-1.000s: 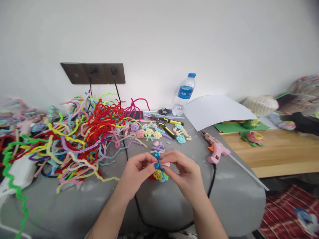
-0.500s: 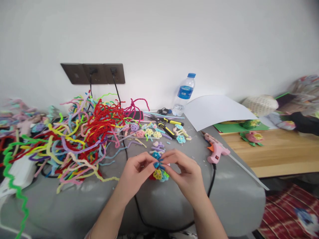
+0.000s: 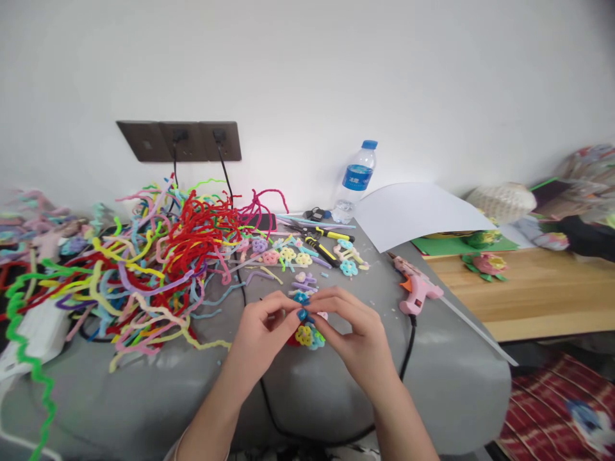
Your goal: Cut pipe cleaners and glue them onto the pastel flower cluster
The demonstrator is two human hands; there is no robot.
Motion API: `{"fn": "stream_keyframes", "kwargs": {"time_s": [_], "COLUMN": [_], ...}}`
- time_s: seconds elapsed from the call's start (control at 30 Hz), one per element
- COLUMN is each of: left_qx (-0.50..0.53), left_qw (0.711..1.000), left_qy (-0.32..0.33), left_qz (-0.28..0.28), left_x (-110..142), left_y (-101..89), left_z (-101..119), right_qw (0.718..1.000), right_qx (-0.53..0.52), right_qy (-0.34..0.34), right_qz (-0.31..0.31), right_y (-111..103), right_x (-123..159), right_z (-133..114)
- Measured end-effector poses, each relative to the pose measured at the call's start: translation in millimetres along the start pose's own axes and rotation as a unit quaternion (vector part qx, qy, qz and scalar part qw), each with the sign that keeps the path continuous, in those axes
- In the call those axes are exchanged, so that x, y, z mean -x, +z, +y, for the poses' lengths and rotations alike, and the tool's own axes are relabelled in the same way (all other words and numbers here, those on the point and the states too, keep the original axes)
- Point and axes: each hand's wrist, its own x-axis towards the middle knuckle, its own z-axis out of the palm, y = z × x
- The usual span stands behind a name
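Note:
Over the front middle of the grey table, my left hand (image 3: 268, 326) and my right hand (image 3: 353, 326) meet fingertip to fingertip. Both are closed in a pinch around a small blue pipe-cleaner flower (image 3: 301, 298), partly hidden by the fingers and their blue nails. Just below the fingertips lie a yellow pipe-cleaner flower (image 3: 303, 335) and a light blue one (image 3: 316, 340), with a bit of red beside them. Purple pipe-cleaner pieces (image 3: 305, 282) lie right behind the hands.
A big tangle of pipe cleaners (image 3: 192, 224) covers the left side. Pliers (image 3: 321, 251), small flowers (image 3: 287, 255) and a water bottle (image 3: 355, 182) stand or lie behind. To the right are a pink glue gun (image 3: 418, 291), its black cord (image 3: 409, 351) and a white sheet (image 3: 423, 214).
Both hands stay in nearly the same place; the fingertips have shifted slightly around the blue flower. Nothing else has visibly moved.

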Motion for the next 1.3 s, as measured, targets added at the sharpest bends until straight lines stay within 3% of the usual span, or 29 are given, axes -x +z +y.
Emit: {"fn": "stream_keyframes", "kwargs": {"time_s": [0.23,0.57,1.3], "left_qx": [0.012,0.116,-0.033], "left_qw": [0.999,0.993,0.999], "left_qy": [0.026,-0.008,0.007], "left_qz": [0.033,-0.015,-0.029], "left_x": [0.5,-3.3,-3.0], "left_y": [5.6,0.5,-2.4], "left_z": [0.3,-5.3,1.7], "right_qw": [0.999,1.000,0.994], "right_qx": [0.030,-0.023,-0.049], "right_qy": [-0.013,0.014,0.089], "right_qz": [0.036,0.010,0.027], "right_y": [9.2,7.6,0.3], "right_x": [2.2,3.9,7.0], "right_z": [1.2,5.6,0.9]}}
